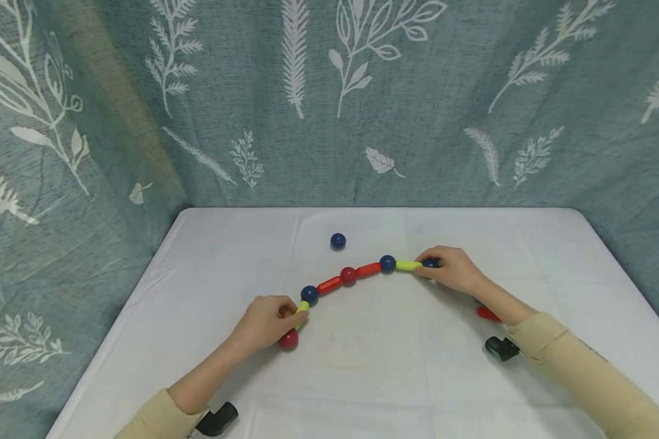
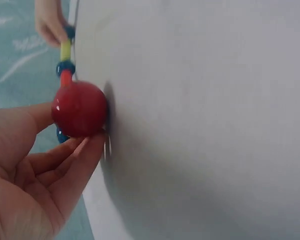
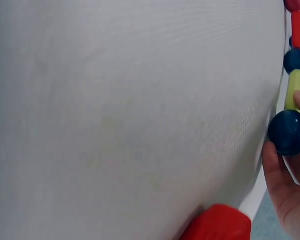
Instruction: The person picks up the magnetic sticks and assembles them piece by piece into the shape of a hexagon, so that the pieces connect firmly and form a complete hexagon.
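A curved chain of toy building balls and rods spans the table between both hands. My left hand pinches the yellow-green rod at the left end, beside the red end ball. From there run a blue ball, a red rod, a red ball, another red rod and a blue ball. At the right end, my right hand grips a second yellow-green rod where it meets a blue end ball; the fingers partly cover that ball.
A loose blue ball lies behind the chain. A red piece lies partly hidden under the right forearm. Black wrist cameras hang by both sleeves. The white-covered table ends at a patterned teal curtain.
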The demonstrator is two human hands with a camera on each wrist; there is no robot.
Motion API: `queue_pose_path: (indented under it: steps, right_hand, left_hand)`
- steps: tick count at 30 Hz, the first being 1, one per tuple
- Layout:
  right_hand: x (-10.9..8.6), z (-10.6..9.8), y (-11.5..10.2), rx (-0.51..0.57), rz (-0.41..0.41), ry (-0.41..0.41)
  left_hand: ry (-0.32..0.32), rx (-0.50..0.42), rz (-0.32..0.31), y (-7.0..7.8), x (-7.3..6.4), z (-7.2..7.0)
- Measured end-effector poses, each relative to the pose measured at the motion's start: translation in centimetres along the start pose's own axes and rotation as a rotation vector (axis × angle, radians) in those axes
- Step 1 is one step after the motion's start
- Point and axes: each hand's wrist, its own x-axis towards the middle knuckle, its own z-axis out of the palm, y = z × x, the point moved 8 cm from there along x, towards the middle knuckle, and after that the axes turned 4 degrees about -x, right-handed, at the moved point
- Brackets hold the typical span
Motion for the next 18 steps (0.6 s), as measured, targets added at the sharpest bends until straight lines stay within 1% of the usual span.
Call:
queue_pose_path:
  steps: [2, 5, 7, 9, 11, 13, 14, 16, 18]
  right_hand:
    - [0.1, 0.1, 0.0, -0.006, 0.011, 0.001]
    - [0.2, 0.1, 0.0, -0.014, 0.019, 0.004]
    - [0.2, 0.1, 0.0, -0.012, 0.023, 0.006]
    - [0.1, 0.2, 0.0, -0.011, 0.021, 0.006]
    - [0.1, 0.2, 0.0, -0.011, 0.024, 0.005]
    - [0.2, 0.3, 0.0, -0.010, 0.024, 0.003]
    - [0.2, 0.4, 0.0, -0.010, 0.024, 0.001]
    - [0.2, 0.5, -0.1, -0.009, 0.024, 0.001]
    - [0.2, 0.5, -0.3, -0.008, 0.017, 0.000]
  left_hand:
    - [-0.012, -0.043, 0.001, 0.5, -0.3, 0.7]
    - [-0.054, -0.086, 0.019, 1.2, -0.7, 1.6]
    - [-0.095, -0.108, 0.045, 1.8, -0.9, 2.2]
    - [-0.161, -0.132, 0.084, 2.4, -1.2, 3.0]
    - [-0.236, -0.136, 0.144, 3.1, -1.4, 3.7]
    - [-0.280, -0.116, 0.224, 3.9, -1.5, 4.1]
    - [-0.286, -0.098, 0.271, 4.3, -1.5, 4.1]
    - [-0.269, -0.050, 0.381, 5.3, -1.4, 3.8]
    - [-0.253, 0.031, 0.487, 6.1, -1.2, 3.4]
